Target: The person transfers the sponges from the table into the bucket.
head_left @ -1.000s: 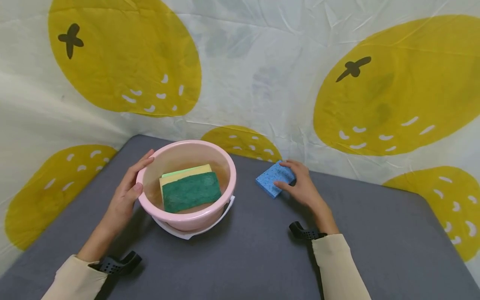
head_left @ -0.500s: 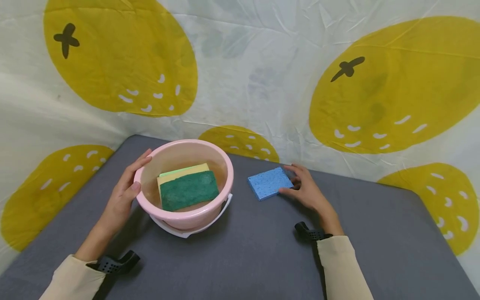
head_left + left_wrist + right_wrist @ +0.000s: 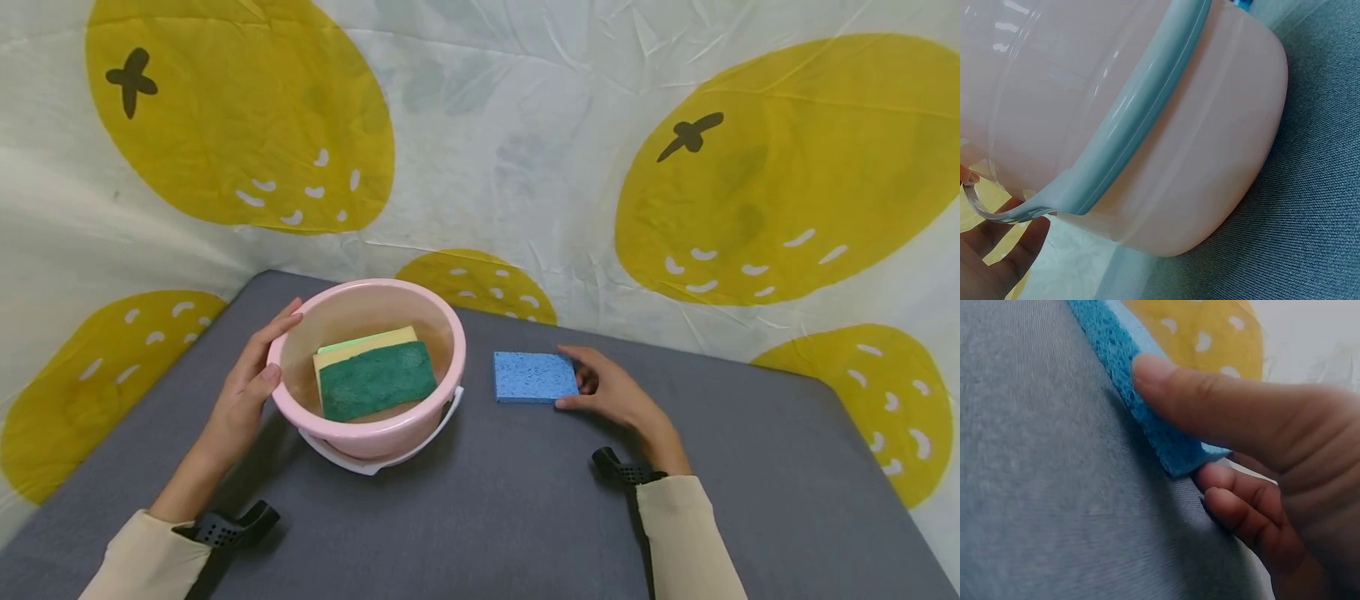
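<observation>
In the head view, a pink bucket (image 3: 367, 429) stands on the left of the table with its white handle (image 3: 369, 469) hanging down the near side. My left hand (image 3: 242, 396) grips its left rim, fingers and thumb apart. The left wrist view shows the bucket's side (image 3: 1216, 131) and some fingertips behind the handle. Inside the bucket lie a dark green scouring pad (image 3: 378, 381) and a yellow sponge (image 3: 367, 349) with a light green edge behind it. To the right, a blue sponge (image 3: 534, 377) lies flat; my right hand (image 3: 622, 400) pinches its right end, thumb (image 3: 1179, 394) on the near edge.
A dark grey cloth-covered table (image 3: 480, 517) runs beneath everything. Behind and to the left hangs a white sheet (image 3: 510, 125) printed with big yellow fruit. Black bands (image 3: 630, 468) circle both wrists.
My right hand has turned the blue sponge from a slant to nearly square and drawn it slightly nearer. The view has shifted a little; my left hand stays on the bucket.
</observation>
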Demonstrator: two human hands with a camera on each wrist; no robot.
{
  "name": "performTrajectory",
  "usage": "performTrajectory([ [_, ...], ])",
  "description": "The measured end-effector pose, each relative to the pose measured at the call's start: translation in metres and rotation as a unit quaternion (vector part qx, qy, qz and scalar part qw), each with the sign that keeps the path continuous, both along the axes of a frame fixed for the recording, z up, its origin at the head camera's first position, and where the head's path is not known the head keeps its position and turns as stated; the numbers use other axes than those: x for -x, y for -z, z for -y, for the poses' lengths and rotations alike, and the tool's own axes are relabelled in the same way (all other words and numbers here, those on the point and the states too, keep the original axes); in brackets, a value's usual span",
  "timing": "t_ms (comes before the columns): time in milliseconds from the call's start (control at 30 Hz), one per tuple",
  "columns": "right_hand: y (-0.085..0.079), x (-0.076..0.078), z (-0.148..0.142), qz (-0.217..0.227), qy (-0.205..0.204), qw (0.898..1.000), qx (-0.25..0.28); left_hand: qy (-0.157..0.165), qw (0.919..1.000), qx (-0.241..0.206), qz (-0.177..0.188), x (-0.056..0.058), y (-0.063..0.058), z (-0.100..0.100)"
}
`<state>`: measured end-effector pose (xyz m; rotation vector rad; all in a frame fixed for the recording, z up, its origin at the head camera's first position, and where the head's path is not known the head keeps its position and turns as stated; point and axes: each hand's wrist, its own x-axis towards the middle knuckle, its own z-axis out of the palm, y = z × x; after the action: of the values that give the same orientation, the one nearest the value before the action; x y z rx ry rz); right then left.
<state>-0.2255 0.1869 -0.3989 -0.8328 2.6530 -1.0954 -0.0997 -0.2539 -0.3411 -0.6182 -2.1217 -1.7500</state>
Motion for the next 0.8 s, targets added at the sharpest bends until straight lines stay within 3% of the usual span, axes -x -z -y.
performTrajectory([
  [100,-0.006,-0.004,0.003,0.003,-0.012,1.0,0.009,0.002,1.0,-0.002,-0.002,-0.001,-0.002,-0.001],
  [300,0.018,0.011,-0.007,-0.012,-0.011,1.0,-0.011,0.005,1.0,-0.005,-0.003,0.003,0.004,0.004],
  [800,0.017,0.008,-0.008,-0.031,-0.003,0.999,0.014,0.002,1.0,-0.002,0.002,-0.002,-0.003,-0.001],
])
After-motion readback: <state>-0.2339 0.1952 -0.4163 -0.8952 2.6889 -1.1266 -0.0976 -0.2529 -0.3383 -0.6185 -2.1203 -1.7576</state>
